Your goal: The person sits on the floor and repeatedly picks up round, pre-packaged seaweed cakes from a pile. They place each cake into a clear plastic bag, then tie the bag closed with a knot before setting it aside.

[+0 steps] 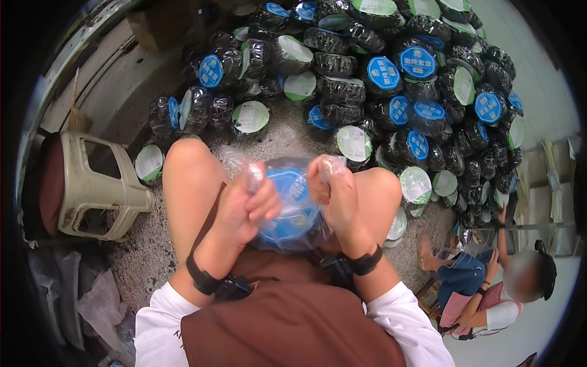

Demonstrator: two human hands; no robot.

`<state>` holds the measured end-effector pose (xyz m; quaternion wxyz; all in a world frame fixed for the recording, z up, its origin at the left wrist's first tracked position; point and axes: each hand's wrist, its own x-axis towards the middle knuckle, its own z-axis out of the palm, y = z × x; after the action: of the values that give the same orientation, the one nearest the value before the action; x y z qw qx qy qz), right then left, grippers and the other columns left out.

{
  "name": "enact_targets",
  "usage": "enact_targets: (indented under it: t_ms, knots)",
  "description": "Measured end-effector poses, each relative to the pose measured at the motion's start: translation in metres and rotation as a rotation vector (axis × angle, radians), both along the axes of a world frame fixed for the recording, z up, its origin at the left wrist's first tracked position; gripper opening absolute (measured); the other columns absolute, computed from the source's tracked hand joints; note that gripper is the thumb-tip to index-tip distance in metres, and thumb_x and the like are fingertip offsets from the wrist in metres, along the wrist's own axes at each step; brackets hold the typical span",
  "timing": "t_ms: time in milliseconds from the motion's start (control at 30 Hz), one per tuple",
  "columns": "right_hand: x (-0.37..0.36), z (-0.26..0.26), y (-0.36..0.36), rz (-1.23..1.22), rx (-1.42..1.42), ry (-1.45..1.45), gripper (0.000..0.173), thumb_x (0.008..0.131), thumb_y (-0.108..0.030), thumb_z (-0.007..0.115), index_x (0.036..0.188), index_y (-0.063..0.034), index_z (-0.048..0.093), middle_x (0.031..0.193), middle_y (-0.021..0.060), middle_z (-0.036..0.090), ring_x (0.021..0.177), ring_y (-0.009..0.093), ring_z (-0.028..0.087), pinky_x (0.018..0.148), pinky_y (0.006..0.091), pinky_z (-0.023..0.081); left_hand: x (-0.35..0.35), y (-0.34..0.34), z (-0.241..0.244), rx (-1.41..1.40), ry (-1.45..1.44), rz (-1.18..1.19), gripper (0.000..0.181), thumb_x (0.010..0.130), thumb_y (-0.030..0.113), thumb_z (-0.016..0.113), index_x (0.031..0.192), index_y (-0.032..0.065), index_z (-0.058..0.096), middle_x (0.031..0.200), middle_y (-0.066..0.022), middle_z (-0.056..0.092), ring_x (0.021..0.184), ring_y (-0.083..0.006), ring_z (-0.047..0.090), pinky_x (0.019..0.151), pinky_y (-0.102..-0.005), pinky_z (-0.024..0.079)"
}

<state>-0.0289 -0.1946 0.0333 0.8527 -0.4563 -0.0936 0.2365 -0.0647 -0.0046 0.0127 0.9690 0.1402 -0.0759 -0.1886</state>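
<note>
Between my knees is a clear plastic bag point(316, 229) around a dark round pack with a blue eight-sided label point(286, 225). My left hand point(245, 202) grips the bunched left side of the bag's mouth, the fingers curled. On the other side, my right hand point(334, 192) is closed on the bag's right edge, plastic showing over the thumb. Both hands are slightly blurred. The underside of the pack is hidden by the bag and my lap.
A large heap of dark wrapped round packs point(341, 91) with blue or green-and-white labels rises ahead. A beige plastic stool point(133, 195) lies on its side at left, above loose clear plastic bags point(103, 298). At right a co-worker point(472, 293) sits, one hand reaching to the heap.
</note>
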Motion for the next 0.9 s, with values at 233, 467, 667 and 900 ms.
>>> enact_targets:
  t_ms: [233, 467, 667, 900]
  knots:
    - [-0.005, 0.021, 0.02, -0.026, -0.675, -0.357, 0.028, 0.082, -0.017, 0.066, 0.106, -0.0021, 0.06, 0.072, 0.0048, 0.063, 0.065, 0.012, 0.059, 0.06, 0.0282, 0.049, -0.002, 0.002, 0.021, 0.637, -0.088, -0.104, 0.047, 0.093, 0.052, 0.042, 0.09, 0.0066, 0.054, 0.061, 0.001, 0.047, 0.047, -0.0064, 0.042, 0.045, -0.0196, 0.034]
    - [-0.004, 0.068, 0.031, -0.22, -1.069, -1.108, 0.028, 0.089, -0.018, 0.053, 0.111, -0.0056, 0.062, 0.104, 0.0105, 0.062, 0.103, 0.022, 0.055, 0.092, 0.0399, 0.041, 0.005, -0.001, 0.031, 0.386, 0.101, 0.248, 0.025, 0.095, 0.026, 0.052, 0.09, 0.0019, 0.057, 0.06, 0.0018, 0.047, 0.052, -0.0043, 0.042, 0.053, -0.0182, 0.035]
    - [-0.001, 0.08, 0.042, 0.028, -1.447, -1.354, 0.034, 0.077, -0.02, 0.062, 0.108, -0.0097, 0.066, 0.128, 0.0125, 0.052, 0.128, 0.033, 0.037, 0.107, 0.0576, 0.02, -0.002, -0.001, 0.036, 0.976, -0.482, -0.072, 0.032, 0.089, 0.014, 0.054, 0.118, -0.0002, 0.054, 0.097, -0.0063, 0.06, 0.087, -0.011, 0.055, 0.072, -0.0249, 0.045]
    - [0.026, 0.075, 0.01, -0.123, -0.819, -0.72, 0.056, 0.077, -0.033, 0.069, 0.118, 0.002, 0.056, 0.124, 0.0167, 0.054, 0.114, 0.025, 0.053, 0.094, 0.0359, 0.042, 0.006, 0.009, 0.02, 0.727, -0.116, -0.247, 0.036, 0.097, 0.035, 0.045, 0.098, 0.0018, 0.059, 0.076, -0.0059, 0.062, 0.06, -0.0134, 0.057, 0.057, -0.0253, 0.046]
